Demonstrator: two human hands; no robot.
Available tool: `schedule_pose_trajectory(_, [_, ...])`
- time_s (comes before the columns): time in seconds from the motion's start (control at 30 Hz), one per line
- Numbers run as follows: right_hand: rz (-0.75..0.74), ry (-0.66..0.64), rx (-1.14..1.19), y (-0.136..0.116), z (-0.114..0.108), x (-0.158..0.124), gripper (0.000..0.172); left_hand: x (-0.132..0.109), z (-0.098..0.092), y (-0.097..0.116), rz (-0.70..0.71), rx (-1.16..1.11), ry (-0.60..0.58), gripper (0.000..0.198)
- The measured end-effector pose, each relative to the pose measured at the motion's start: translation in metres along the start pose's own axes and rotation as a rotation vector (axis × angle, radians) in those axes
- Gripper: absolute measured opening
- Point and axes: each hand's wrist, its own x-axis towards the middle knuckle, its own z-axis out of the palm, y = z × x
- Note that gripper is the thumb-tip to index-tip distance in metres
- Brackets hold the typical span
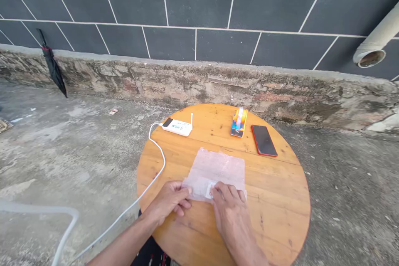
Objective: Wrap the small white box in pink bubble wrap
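Note:
A sheet of pale pinkish bubble wrap (222,166) lies on the round wooden table (277,199) in front of me. Near its front edge is a small white flat piece (209,190), seemingly covered by a folded-over layer; what it is I cannot make out. My left hand (174,199) pinches the sheet's front left corner between thumb and fingers. With curled fingers held together, my right hand (230,210) grips the front edge of the wrap just right of the white piece, its thumb mostly hidden.
Farther back on the table are a white device (178,127) with a stubby antenna and white cable (163,162), a tape dispenser (239,121) and a red-edged phone (264,140). A black umbrella (53,64) leans on the wall. A pipe (378,41) juts out at right.

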Motion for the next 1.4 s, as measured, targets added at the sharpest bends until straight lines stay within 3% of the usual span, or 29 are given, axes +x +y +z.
schedule_pose_trajectory(0.4, [-0.023,-0.030,-0.021,-0.002,-0.009,0.005,0.020,0.009,0.028,-0.003,0.086,-0.002,0.196,0.026])
schedule_pose_trajectory(0.63, [-0.025,-0.052,-0.044,-0.003,-0.010,0.005,0.022,0.006,0.033,-0.003,0.115,-0.109,0.242,0.079])
schedule_pose_trajectory(0.9, [-0.082,-0.067,-0.054,0.002,-0.011,0.012,0.024,0.009,0.035,-0.005,0.111,-0.038,0.125,0.034])
schedule_pose_trajectory(1.2, [-0.175,-0.118,0.006,0.009,-0.020,0.022,0.016,0.008,0.037,-0.004,0.123,-0.062,0.143,0.029])
schedule_pose_trajectory(1.4, [-0.161,-0.157,0.010,0.009,-0.023,0.024,0.018,0.007,0.040,-0.002,0.137,-0.101,0.132,0.029])
